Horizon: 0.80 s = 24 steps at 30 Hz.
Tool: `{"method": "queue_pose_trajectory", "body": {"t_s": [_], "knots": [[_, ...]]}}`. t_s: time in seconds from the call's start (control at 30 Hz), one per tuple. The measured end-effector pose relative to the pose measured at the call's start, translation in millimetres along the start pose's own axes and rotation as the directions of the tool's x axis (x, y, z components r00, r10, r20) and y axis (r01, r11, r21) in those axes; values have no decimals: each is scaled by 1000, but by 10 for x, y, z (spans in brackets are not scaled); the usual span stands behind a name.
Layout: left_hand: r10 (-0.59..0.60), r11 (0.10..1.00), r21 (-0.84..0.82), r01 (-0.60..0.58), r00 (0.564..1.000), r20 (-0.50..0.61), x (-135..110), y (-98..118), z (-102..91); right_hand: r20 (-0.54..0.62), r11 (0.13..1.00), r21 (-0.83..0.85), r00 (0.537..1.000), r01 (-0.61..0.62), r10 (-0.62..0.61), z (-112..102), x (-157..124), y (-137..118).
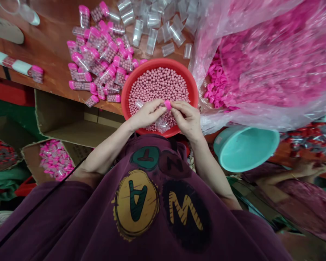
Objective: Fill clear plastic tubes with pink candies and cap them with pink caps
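Observation:
Over the front of a red bowl (195,85) of pink beads (160,83), my two hands meet at a pink cap (167,105). My left hand (148,115) is closed on a small clear bottle, mostly hidden by the fingers, at the cap's left side. From the other side, the thumb and fingers of my right hand (188,119) pinch the pink cap. Clear plastic tubes (163,125) lie in the beads below and beside my left hand. Left of the bowl is a heap of bead-filled bottles with pink caps (100,61).
Clear tubes (153,20) are piled behind the bowl. A plastic bag (210,25) of pink caps (217,81) spreads at right, above a turquoise basin (247,148). Cardboard boxes (67,125) stand at lower left. Another person's arm (290,174) shows at far right.

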<state>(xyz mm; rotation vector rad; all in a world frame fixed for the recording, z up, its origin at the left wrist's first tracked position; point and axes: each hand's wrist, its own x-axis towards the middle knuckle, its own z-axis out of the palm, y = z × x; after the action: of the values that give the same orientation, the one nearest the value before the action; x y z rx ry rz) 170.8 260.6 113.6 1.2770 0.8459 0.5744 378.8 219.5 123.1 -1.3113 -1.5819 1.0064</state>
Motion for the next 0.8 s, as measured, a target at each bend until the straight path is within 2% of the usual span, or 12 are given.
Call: {"method": "queue_pose_trajectory", "body": {"t_s": [0.1, 0.2, 0.3, 0.4, 0.5, 0.63, 0.8], "knots": [[-88, 970, -220, 101, 994, 67, 4, -58, 47, 5, 999, -45, 1000, 10, -10, -18, -25, 16], [-132, 953, -265, 145, 989, 65, 23, -90, 88, -15, 998, -38, 998, -59, 58, 7, -74, 77], [-147, 979, -144, 144, 989, -4, 52, -86, 75, -18, 987, -53, 989, -149, 149, 50, -112, 144], [-128, 992, 11, 128, 991, -41, 66, -68, 35, 28, 987, -88, 990, -133, 136, 86, -120, 167], [-72, 988, 131, 77, 996, -48, 58, -43, 20, 62, 991, -94, 992, -100, 106, 89, -113, 151], [22, 968, 249, -11, 999, -39, 33, 0, 42, 96, 989, -91, 988, -115, 124, 60, -115, 139], [34, 926, 377, -26, 999, -15, -8, 81, 49, 103, 992, -28, 987, -125, 127, 70, -160, 146]]}}
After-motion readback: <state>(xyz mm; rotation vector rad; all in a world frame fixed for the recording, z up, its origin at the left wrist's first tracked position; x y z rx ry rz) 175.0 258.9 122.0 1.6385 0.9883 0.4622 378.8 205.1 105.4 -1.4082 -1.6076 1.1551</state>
